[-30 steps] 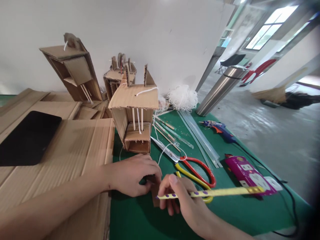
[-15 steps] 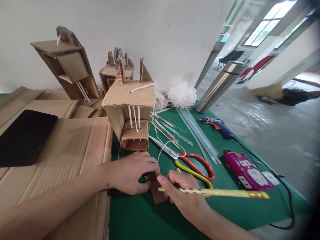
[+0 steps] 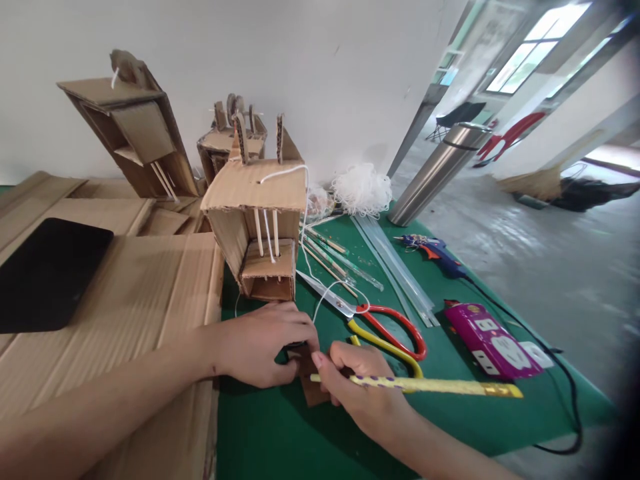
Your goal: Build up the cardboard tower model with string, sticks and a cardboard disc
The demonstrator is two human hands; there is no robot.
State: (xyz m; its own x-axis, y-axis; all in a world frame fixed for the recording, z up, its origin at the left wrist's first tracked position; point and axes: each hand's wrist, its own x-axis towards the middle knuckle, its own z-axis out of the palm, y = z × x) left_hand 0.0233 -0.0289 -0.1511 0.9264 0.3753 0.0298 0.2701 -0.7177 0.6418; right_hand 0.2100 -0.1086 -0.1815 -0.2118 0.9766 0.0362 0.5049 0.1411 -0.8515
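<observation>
My left hand [image 3: 263,343] is curled on the green table [image 3: 450,413], its fingers pressing down a small brown cardboard piece [image 3: 313,393] and a small dark thing beside it. My right hand [image 3: 363,387] grips a yellow pencil with purple dots [image 3: 430,385], the tip pointing left onto that cardboard piece. Just behind my left hand stands a cardboard model [image 3: 257,220] with white sticks and string.
Red and yellow scissors [image 3: 380,323] lie right of my hands, with a purple power strip [image 3: 487,340], a blue glue gun [image 3: 435,253] and clear glue sticks [image 3: 395,267] beyond. Cardboard sheets [image 3: 125,300] with a black tablet [image 3: 47,273] fill the left. Two more cardboard models [image 3: 135,127] and a steel cylinder [image 3: 435,177] stand behind.
My right hand with the pencil has moved slightly left and closer to the cardboard piece. The view has shifted a little; my left hand stays in place.
</observation>
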